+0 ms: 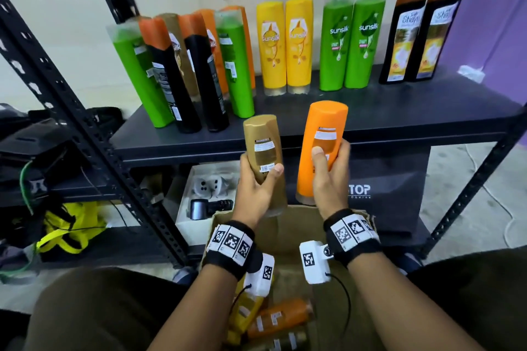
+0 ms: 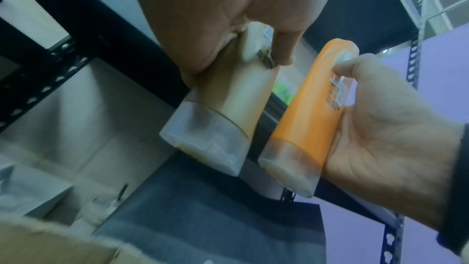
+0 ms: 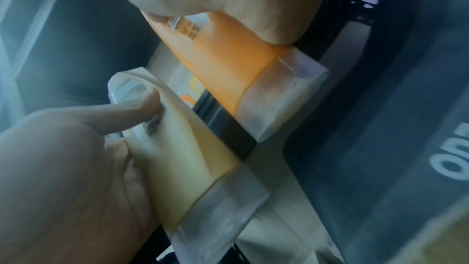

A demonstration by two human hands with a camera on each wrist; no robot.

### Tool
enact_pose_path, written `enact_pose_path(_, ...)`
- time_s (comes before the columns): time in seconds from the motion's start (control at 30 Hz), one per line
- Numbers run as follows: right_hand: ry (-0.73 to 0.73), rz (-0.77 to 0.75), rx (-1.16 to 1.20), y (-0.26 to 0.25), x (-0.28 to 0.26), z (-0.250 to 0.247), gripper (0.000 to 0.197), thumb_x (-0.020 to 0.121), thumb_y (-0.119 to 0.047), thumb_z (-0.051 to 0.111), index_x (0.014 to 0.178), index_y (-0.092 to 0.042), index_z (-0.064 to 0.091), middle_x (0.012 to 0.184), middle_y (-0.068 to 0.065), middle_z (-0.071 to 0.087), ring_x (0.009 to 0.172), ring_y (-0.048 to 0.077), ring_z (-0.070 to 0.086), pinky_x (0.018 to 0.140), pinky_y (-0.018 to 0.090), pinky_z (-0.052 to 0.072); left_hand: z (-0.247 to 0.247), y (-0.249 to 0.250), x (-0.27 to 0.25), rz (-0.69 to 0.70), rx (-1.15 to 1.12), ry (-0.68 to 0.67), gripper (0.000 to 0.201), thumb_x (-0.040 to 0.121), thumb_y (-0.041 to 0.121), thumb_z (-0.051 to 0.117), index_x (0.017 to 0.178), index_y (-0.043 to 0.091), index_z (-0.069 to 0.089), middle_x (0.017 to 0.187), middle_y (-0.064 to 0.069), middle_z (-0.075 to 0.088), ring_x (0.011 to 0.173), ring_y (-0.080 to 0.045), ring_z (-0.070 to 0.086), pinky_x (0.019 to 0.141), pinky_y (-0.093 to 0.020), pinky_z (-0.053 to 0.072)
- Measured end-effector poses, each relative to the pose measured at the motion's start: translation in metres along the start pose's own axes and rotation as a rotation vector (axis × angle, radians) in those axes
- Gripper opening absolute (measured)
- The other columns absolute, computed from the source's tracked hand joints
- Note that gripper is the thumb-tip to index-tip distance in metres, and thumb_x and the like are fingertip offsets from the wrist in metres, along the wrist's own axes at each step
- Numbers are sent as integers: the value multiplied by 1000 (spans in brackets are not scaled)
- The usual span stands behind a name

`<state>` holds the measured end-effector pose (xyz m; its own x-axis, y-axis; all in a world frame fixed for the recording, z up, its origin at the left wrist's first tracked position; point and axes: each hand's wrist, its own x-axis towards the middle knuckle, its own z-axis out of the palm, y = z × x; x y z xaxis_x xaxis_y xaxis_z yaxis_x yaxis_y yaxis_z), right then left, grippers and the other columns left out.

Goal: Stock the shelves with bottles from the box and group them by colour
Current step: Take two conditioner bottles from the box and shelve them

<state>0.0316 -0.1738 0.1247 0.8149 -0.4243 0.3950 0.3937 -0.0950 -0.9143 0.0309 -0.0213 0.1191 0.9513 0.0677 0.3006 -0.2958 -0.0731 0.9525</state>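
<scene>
While both bottles are held up cap-down in front of the shelf's near edge, the left hand (image 1: 255, 194) has its fingers and thumb wrapped round the gold-brown bottle (image 1: 263, 157), and the right hand (image 1: 330, 179) clamps the orange bottle (image 1: 322, 148) the same way, thumb on its back label. The two bottles are near each other but apart. Below the wrists, the cardboard box (image 1: 288, 225) holds more orange and yellow bottles; how many is hard to make out. On the shelf (image 1: 370, 111) behind stand a mixed cluster of green, black and orange bottles (image 1: 182, 71) at far left, then a yellow pair (image 1: 285, 45), a green pair (image 1: 352, 43) and a black pair (image 1: 419, 31) to the right. Bare shelf lies in front of the pairs and at the near right. A slanted black upright (image 1: 85, 122) crosses on the left.
</scene>
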Motion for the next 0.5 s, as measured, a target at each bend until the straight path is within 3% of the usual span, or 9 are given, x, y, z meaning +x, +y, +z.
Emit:
enact_pose_path(0.1, -15, -71, 40, -23, 15, 3, 48, 88, -53, 48, 127, -25, 47, 103, -16, 65, 88, 1, 62, 76, 13, 46, 0, 22, 13, 87, 10, 11, 57, 83, 52, 69, 127, 25, 46, 111, 23, 68, 109, -3, 64, 98, -33, 52)
enact_pose_path(0.2, -33, -122, 67, -46, 33, 7, 45, 88, -51, 45, 127, -29, 45, 106, -14, 65, 91, 3, 63, 79, 17, 48, 0, 45, 30, 159, 13, 38, 52, 87, 46, 70, 128, 24, 46, 113, 23, 65, 110, -1, 63, 95, -27, 50)
enact_pose_path(0.33, -15, -184, 76, -68, 54, 11, 39, 92, -50, 45, 128, -35, 44, 108, -17, 65, 93, 0, 64, 80, 16, 50, 3, 76, 58, 227, -10, 49, 47, 91, 37, 70, 129, 23, 46, 116, 15, 67, 112, -7, 64, 98, -33, 51)
enact_pose_path(0.43, -5, -193, 52, -77, 70, 14, 43, 96, -49, 45, 135, -32, 42, 117, -16, 63, 100, -3, 62, 85, 13, 48, 5, 90, 77, 267, 4, 34, 48, 94, 31, 70, 134, 19, 45, 124, 7, 65, 116, -9, 63, 104, -39, 51)
enact_pose_path(0.5, -7, -182, 35, -81, 79, 15, 45, 97, -48, 46, 138, -30, 42, 121, -13, 62, 106, 0, 61, 93, 22, 48, 7, 95, 86, 270, 9, 34, 50, 94, 31, 70, 135, 17, 45, 124, 10, 65, 116, -5, 63, 104, -37, 51)
